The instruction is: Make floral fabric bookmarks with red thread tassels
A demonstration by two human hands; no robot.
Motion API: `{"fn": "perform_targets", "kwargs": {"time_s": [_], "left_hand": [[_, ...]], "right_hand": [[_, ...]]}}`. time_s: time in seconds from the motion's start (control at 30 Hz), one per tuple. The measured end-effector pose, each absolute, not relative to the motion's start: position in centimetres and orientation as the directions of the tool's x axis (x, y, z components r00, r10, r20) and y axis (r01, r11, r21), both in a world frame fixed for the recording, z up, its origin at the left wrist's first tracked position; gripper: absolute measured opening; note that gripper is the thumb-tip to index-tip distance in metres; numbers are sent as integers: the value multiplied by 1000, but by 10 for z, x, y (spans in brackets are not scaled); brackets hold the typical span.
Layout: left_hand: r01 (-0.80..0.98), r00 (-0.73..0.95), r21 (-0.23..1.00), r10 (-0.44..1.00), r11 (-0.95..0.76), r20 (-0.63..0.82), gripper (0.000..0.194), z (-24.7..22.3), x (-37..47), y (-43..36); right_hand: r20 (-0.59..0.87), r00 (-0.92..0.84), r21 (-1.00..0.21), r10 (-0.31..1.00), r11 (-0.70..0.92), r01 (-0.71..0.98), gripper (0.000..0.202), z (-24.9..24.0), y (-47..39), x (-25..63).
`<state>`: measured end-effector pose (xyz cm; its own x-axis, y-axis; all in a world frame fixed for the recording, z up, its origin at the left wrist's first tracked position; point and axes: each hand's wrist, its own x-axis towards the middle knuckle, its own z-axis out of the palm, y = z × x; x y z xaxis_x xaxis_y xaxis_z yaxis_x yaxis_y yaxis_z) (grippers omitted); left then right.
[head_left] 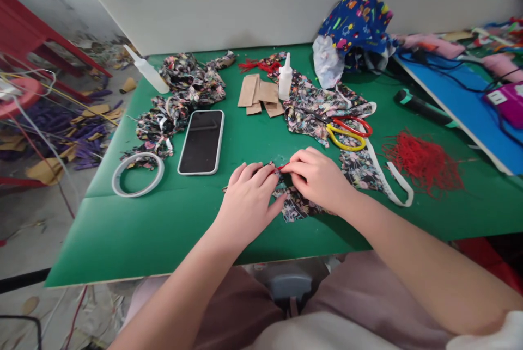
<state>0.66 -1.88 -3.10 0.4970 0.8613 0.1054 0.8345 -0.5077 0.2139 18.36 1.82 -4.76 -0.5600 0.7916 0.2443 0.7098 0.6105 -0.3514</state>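
My left hand (252, 197) lies over a narrow piece of dark floral fabric (297, 204) on the table, fingers stretched across it and thumb apart. Between the thumb and fingers of my right hand (318, 177) a short red cord (283, 167) is pinched, its tip at my left fingertips. What lies under my left fingers is mostly hidden. Beyond my right hand rest scissors (347, 133) with one red and one yellow handle, on more floral fabric. A tangled pile of red cords (425, 162) sits to the right.
A phone (201, 142) and a white tape roll (138, 175) lie left on the green table (163, 235). Behind are crumpled floral fabric (192, 80), two glue bottles (285, 79) (149, 73), brown paper pieces (257, 93) and blue patterned cloth (355, 20). A blue board (453, 102) stands right.
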Motion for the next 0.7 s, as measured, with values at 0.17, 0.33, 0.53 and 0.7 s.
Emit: {"fn": "perform_targets", "kwargs": {"time_s": [0.17, 0.33, 0.53, 0.7], "left_hand": [[831, 492, 243, 865, -501, 99, 32, -32, 6, -18], [830, 482, 270, 872, -487, 92, 32, -31, 6, -18], [831, 478, 276, 873, -484, 92, 32, -31, 6, -18], [826, 482, 274, 869, -492, 107, 32, -31, 5, -19]], "right_hand": [[220, -590, -281, 777, 629, 724, 19, -46, 17, 184], [233, -666, -157, 709, 703, 694, 21, -44, 17, 182], [245, -664, -220, 706, 708, 671, 22, -48, 19, 184], [326, -596, -249, 734, 675, 695, 22, -48, 24, 188]]}}
